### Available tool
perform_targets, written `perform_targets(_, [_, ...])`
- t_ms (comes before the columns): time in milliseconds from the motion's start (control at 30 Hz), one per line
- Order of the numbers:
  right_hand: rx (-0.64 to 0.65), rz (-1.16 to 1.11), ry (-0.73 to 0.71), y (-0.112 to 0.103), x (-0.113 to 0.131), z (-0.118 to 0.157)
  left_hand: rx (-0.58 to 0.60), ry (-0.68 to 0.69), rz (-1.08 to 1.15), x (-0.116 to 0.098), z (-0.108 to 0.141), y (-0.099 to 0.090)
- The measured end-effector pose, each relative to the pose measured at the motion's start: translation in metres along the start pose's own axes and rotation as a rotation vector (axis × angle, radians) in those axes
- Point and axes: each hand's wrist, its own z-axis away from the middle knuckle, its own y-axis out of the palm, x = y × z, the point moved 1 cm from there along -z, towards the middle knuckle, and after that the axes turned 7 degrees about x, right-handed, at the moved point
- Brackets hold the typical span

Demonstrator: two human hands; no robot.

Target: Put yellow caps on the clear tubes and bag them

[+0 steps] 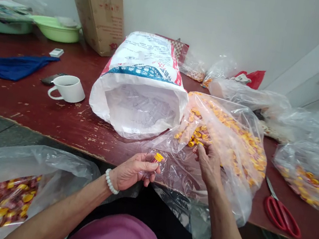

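Note:
My left hand [140,169], with a bead bracelet at the wrist, is closed around a small clear tube with a yellow cap [158,157], near the table's front edge. My right hand [209,159] reaches to the mouth of a clear plastic bag [237,124] full of yellow-capped pieces. Its fingertips are at the loose yellow caps [196,135], and what they pinch, if anything, is too small to tell. Between and behind the hands, a white woven sack [143,66] lies with its mouth facing me, clear items inside. A bag of filled yellow-capped tubes [3,199] is at lower left.
A white mug [69,89], blue cloth [13,66] and green basin [55,30] are on the left of the red table [42,111]. A cardboard box [104,18] stands behind. Red-handled scissors [282,215] and another bag of yellow-capped pieces [309,179] lie at right.

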Motion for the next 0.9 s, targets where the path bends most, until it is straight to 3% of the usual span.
perform_targets(133, [0.115,-0.351,-0.101,0.016,0.048,0.048,-0.005,0.011,-0.156,0.005,-0.005,0.007])
perform_targets(233, [0.209,-0.537,-0.170,0.033,0.066,0.072,0.017,0.069,-0.305,0.007,-0.006,0.015])
perform_targets(400, [0.311,-0.210,-0.355,0.037,0.062,0.084,-0.038,0.085,-0.379,0.004,-0.001,0.018])
perform_targets(567, [0.210,-0.142,-0.406,0.026,0.062,0.085,-0.036,0.063,-0.438,0.000,0.003,0.017])
perform_targets(700, [0.404,-0.054,-0.490,0.032,0.067,0.089,-0.060,0.122,-0.479,-0.001,0.004,0.016])
perform_targets(800, [0.475,-0.094,-0.442,0.034,0.066,0.087,-0.049,0.106,-0.482,-0.001,0.003,0.013])
perform_targets(900, [0.402,-0.169,-0.378,0.031,0.063,0.083,-0.044,0.072,-0.408,-0.001,0.003,0.008])
